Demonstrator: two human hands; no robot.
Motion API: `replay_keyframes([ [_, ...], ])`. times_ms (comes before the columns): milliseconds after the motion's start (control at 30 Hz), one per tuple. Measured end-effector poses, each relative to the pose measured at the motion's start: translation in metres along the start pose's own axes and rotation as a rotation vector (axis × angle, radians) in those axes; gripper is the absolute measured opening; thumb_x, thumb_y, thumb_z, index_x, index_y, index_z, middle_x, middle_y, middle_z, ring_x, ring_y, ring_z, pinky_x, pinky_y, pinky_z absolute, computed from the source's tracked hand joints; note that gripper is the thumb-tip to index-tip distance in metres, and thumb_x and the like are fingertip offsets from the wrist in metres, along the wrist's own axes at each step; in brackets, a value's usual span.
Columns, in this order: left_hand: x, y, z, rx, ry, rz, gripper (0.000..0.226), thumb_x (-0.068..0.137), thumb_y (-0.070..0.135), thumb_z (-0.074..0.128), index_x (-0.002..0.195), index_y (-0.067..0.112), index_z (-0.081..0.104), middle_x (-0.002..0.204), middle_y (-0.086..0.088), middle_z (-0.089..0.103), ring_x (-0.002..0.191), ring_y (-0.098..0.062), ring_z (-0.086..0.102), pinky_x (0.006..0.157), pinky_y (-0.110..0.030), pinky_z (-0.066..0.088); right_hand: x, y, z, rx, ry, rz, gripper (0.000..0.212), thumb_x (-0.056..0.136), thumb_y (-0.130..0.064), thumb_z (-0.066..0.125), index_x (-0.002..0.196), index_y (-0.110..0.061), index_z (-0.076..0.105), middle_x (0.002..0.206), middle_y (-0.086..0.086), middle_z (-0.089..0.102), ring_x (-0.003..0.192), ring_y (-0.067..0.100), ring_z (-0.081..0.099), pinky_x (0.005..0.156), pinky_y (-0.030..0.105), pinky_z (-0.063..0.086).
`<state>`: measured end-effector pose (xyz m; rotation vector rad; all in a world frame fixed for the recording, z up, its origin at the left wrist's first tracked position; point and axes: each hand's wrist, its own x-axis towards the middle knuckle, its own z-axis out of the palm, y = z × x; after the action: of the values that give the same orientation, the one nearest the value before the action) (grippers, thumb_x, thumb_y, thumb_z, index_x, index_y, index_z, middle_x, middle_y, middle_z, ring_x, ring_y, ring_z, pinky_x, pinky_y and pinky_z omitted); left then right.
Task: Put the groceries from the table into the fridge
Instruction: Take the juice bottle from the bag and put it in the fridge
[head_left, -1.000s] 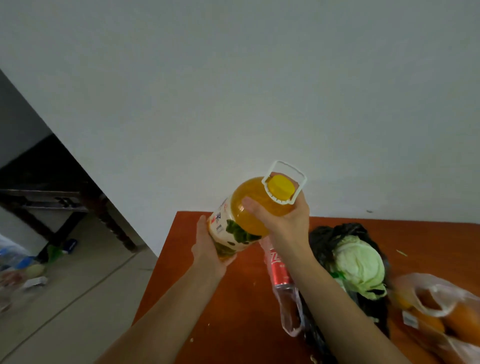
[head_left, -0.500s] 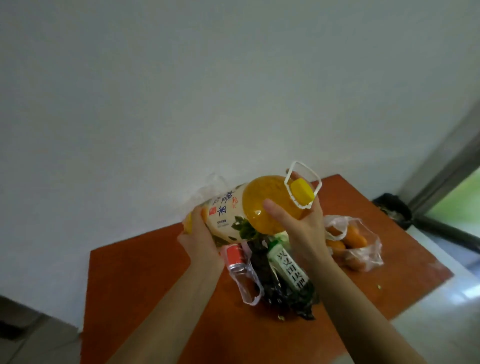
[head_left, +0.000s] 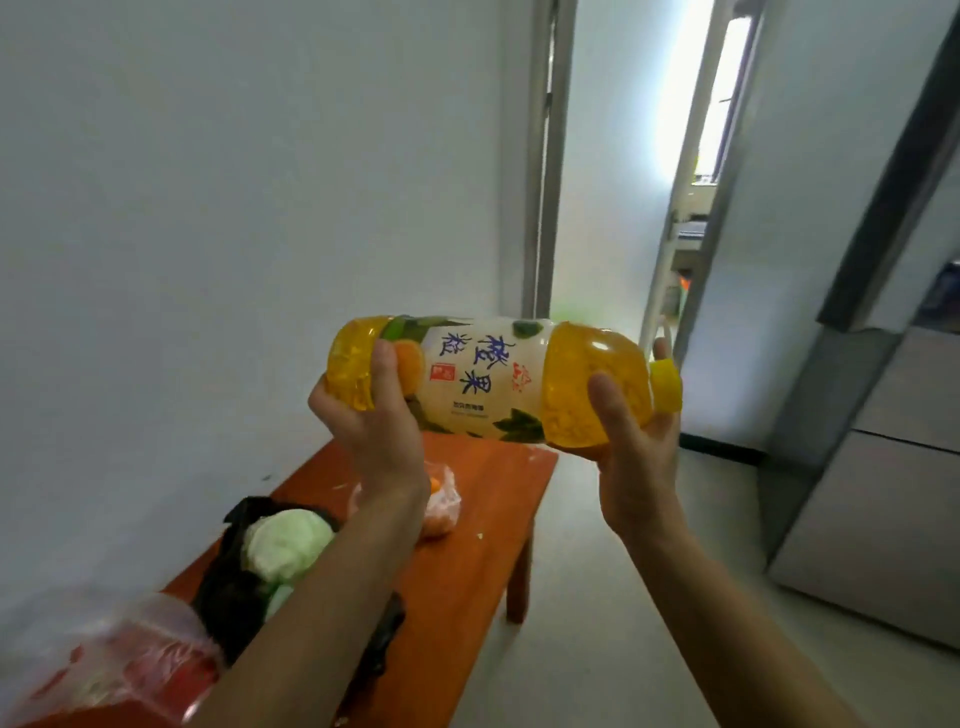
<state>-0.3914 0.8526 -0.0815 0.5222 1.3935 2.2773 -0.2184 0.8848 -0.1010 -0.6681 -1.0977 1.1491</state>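
I hold a big orange juice bottle (head_left: 483, 382) sideways in the air, its yellow cap pointing right. My left hand (head_left: 371, 421) grips its base end; my right hand (head_left: 631, 457) cups the neck end from below. Under my left arm stands the orange-red table (head_left: 483, 499). On it lie a pale green cabbage (head_left: 285, 543) in a black bag, a clear bag of oranges (head_left: 439, 501) and a clear bag with red contents (head_left: 124, 657) at the near left. The grey fridge (head_left: 878, 467) stands at the right, its lower doors closed.
A white wall runs along the left behind the table. A bright doorway (head_left: 613, 208) opens straight ahead past the table's far end. Pale floor (head_left: 597, 597) lies between the table and the fridge.
The view has swung right from the table toward the doorway and fridge. The bottle has turned from tilted to lying sideways, still in both hands, and sits higher above the table.
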Motion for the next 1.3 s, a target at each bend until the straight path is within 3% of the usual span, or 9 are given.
replay_keyframes([
  [100,-0.077,-0.026,0.08,0.023,-0.151,0.029,0.057,0.093,0.044,0.063,0.135,0.02,0.033,0.113,0.001,0.06,0.09,-0.016,0.071,0.063,-0.027,0.059,0.006,-0.044,-0.108,-0.029,0.097,-0.026,0.122,0.047,-0.073,0.087,0.15,-0.041,0.029,0.144,0.004,0.048,0.124,0.032,0.059,0.082,0.057,0.059],
  [300,-0.231,-0.078,0.228,-0.058,-0.447,-0.076,0.065,0.091,0.048,0.064,0.137,0.02,0.028,0.124,-0.009,0.057,0.101,-0.025,0.069,0.076,-0.045,0.062,0.017,-0.135,-0.311,-0.145,0.265,-0.14,0.119,0.052,-0.074,0.084,0.15,-0.028,0.034,0.139,0.009,0.055,0.121,0.035,0.062,0.083,0.063,0.057],
  [400,-0.293,-0.093,0.282,-0.076,-0.584,-0.083,0.07,0.085,0.056,0.065,0.136,0.026,0.027,0.127,-0.005,0.055,0.106,-0.024,0.068,0.078,-0.043,0.062,0.021,-0.171,-0.383,-0.185,0.352,-0.207,0.11,0.055,-0.076,0.081,0.144,-0.024,0.043,0.132,0.008,0.062,0.117,0.035,0.065,0.081,0.062,0.058],
  [533,-0.349,-0.117,0.359,-0.088,-0.694,-0.087,0.066,0.091,0.046,0.061,0.141,0.025,0.024,0.124,0.0,0.055,0.102,-0.019,0.067,0.076,-0.035,0.061,0.038,-0.2,-0.459,-0.2,0.45,-0.267,0.107,0.058,-0.074,0.081,0.143,-0.02,0.044,0.132,0.011,0.062,0.115,0.034,0.066,0.076,0.056,0.061],
  [667,-0.382,-0.153,0.443,-0.116,-0.789,-0.093,0.066,0.089,0.051,0.064,0.138,0.028,0.025,0.129,-0.005,0.054,0.105,-0.022,0.068,0.08,-0.043,0.062,0.074,-0.212,-0.526,-0.206,0.545,-0.3,0.096,0.059,-0.072,0.081,0.136,-0.024,0.053,0.127,0.009,0.066,0.113,0.033,0.067,0.078,0.056,0.06],
  [867,-0.422,-0.213,0.573,-0.206,-0.918,-0.131,0.071,0.087,0.045,0.063,0.141,0.021,0.023,0.13,-0.007,0.053,0.1,-0.017,0.069,0.068,-0.024,0.059,0.155,-0.227,-0.618,-0.266,0.647,-0.385,0.095,0.06,-0.071,0.082,0.135,-0.021,0.055,0.129,0.013,0.065,0.115,0.037,0.066,0.082,0.066,0.056],
  [1067,-0.467,-0.256,0.715,-0.23,-1.068,-0.194,0.076,0.084,0.051,0.066,0.14,0.022,0.023,0.128,-0.008,0.055,0.101,-0.011,0.067,0.074,-0.025,0.059,0.232,-0.258,-0.709,-0.245,0.776,-0.42,0.088,0.053,-0.072,0.085,0.127,-0.031,0.061,0.127,0.006,0.067,0.114,0.031,0.067,0.072,0.047,0.062],
  [1133,-0.487,-0.272,0.755,-0.215,-1.12,-0.189,0.087,0.077,0.064,0.07,0.138,0.024,0.024,0.13,-0.009,0.053,0.109,-0.016,0.065,0.086,-0.037,0.059,0.251,-0.266,-0.743,-0.246,0.814,-0.436,0.081,0.049,-0.073,0.085,0.119,-0.037,0.065,0.12,0.001,0.071,0.11,0.028,0.069,0.068,0.043,0.062],
  [1300,-0.535,-0.316,0.852,-0.175,-1.236,-0.158,0.095,0.062,0.082,0.067,0.134,0.038,0.022,0.135,-0.009,0.046,0.116,-0.021,0.061,0.091,-0.045,0.058,0.305,-0.277,-0.839,-0.239,0.914,-0.485,0.087,0.047,-0.074,0.086,0.121,-0.032,0.066,0.116,0.001,0.072,0.111,0.029,0.069,0.078,0.052,0.06],
])
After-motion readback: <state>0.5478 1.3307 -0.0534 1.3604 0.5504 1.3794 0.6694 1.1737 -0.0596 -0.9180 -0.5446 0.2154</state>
